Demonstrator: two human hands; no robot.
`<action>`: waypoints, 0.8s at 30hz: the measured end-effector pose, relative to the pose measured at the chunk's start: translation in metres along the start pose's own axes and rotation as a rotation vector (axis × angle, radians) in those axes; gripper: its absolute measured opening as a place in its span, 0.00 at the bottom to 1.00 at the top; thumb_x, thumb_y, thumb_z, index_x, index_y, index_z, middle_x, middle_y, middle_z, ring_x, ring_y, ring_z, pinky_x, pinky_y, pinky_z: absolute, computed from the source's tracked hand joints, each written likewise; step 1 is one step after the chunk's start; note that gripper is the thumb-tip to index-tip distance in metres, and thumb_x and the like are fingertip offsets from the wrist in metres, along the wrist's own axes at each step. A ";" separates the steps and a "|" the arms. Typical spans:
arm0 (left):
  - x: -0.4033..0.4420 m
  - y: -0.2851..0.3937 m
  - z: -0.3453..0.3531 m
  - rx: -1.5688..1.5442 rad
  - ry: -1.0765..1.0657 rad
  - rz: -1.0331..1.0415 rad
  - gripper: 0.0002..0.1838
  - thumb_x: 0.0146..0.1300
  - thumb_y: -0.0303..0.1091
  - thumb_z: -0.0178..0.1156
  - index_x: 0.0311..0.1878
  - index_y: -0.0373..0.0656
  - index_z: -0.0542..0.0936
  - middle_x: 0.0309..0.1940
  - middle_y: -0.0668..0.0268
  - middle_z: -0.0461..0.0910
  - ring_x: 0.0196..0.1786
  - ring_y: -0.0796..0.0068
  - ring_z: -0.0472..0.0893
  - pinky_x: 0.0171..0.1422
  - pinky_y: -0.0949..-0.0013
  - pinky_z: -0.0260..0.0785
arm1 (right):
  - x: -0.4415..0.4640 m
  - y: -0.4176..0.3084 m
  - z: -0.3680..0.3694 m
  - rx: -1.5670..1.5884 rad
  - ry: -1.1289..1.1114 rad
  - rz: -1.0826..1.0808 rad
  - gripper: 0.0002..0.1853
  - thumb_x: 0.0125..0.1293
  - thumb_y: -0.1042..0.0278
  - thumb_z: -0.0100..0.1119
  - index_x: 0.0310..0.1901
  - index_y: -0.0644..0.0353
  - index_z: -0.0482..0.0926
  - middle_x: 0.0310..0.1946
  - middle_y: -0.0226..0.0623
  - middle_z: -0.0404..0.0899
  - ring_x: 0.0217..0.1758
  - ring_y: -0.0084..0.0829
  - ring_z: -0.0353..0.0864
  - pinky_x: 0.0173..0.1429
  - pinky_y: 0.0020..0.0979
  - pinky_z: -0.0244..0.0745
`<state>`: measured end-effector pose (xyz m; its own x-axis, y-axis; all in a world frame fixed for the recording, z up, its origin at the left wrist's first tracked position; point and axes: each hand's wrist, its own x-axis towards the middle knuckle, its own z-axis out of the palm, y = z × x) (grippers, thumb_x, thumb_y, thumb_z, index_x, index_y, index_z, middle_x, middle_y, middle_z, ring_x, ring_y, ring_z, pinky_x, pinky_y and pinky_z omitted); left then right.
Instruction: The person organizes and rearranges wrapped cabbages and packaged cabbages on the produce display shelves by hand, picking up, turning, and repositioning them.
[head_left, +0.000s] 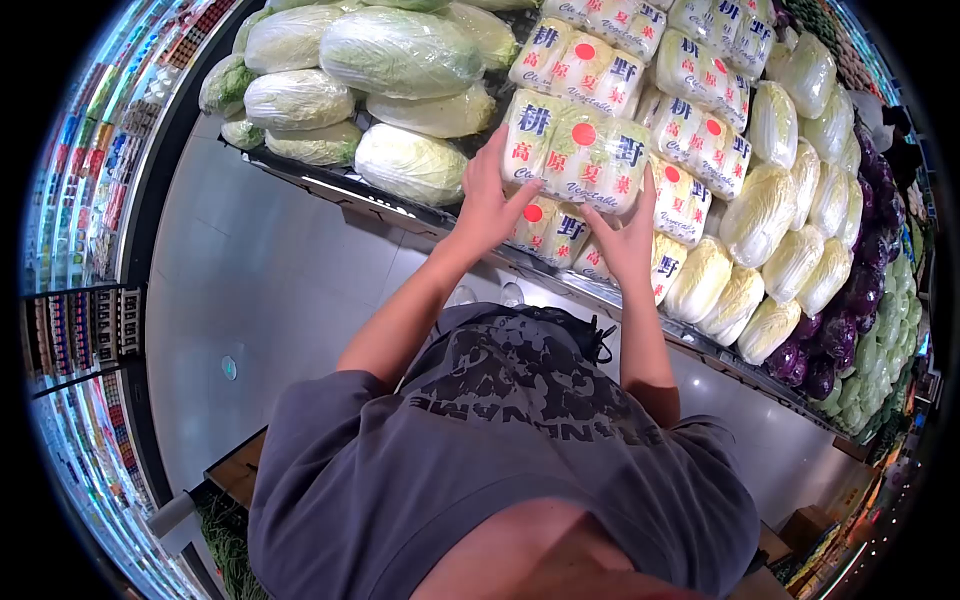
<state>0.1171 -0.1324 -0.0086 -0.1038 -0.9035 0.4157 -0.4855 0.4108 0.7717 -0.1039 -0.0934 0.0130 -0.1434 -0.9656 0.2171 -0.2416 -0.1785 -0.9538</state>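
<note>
A plastic-wrapped pack of napa cabbages, printed with blue and red characters and a red dot, is between my two hands. My left hand grips its left end, with the thumb along the front edge. Around the right end curls my right hand, its thumb at the lower edge. More printed packs lie behind the held one, and another pack shows partly beneath it. Whether the held pack rests on those below or is lifted, I cannot tell.
Large loose wrapped cabbages are piled on the left of the display. Smaller yellowish cabbages stack to the right, then purple wrapped vegetables and pale green ones. The display's dark front edge runs before me. Shelves line the far left.
</note>
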 end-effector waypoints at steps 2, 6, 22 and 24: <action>0.002 -0.004 0.001 -0.260 -0.053 -0.140 0.48 0.66 0.38 0.73 0.82 0.34 0.56 0.67 0.44 0.75 0.68 0.48 0.77 0.75 0.50 0.63 | -0.003 0.005 -0.005 0.072 -0.012 0.071 0.58 0.65 0.72 0.77 0.84 0.64 0.41 0.72 0.53 0.69 0.69 0.39 0.78 0.69 0.39 0.78; 0.008 0.002 -0.006 -0.449 -0.079 -0.236 0.46 0.66 0.30 0.74 0.81 0.33 0.57 0.69 0.47 0.76 0.71 0.62 0.78 0.74 0.61 0.70 | 0.001 0.003 -0.010 0.169 0.021 0.195 0.40 0.76 0.67 0.67 0.81 0.65 0.56 0.59 0.43 0.82 0.57 0.27 0.82 0.61 0.29 0.78; 0.029 0.004 -0.019 -0.550 -0.164 -0.203 0.44 0.70 0.24 0.67 0.83 0.34 0.53 0.75 0.51 0.69 0.76 0.64 0.70 0.80 0.61 0.63 | 0.012 -0.014 0.000 0.136 0.013 0.215 0.33 0.74 0.65 0.70 0.72 0.67 0.64 0.58 0.44 0.82 0.58 0.28 0.82 0.58 0.30 0.79; 0.023 0.002 -0.017 -0.530 -0.161 -0.208 0.45 0.70 0.24 0.67 0.83 0.34 0.52 0.75 0.51 0.68 0.76 0.64 0.70 0.80 0.61 0.63 | 0.009 -0.009 -0.001 0.104 0.004 0.222 0.33 0.74 0.64 0.70 0.72 0.67 0.64 0.58 0.44 0.82 0.57 0.27 0.82 0.58 0.30 0.79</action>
<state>0.1287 -0.1500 0.0110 -0.2031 -0.9618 0.1836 -0.0141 0.1904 0.9816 -0.1045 -0.1005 0.0237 -0.1861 -0.9825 0.0009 -0.1033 0.0187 -0.9945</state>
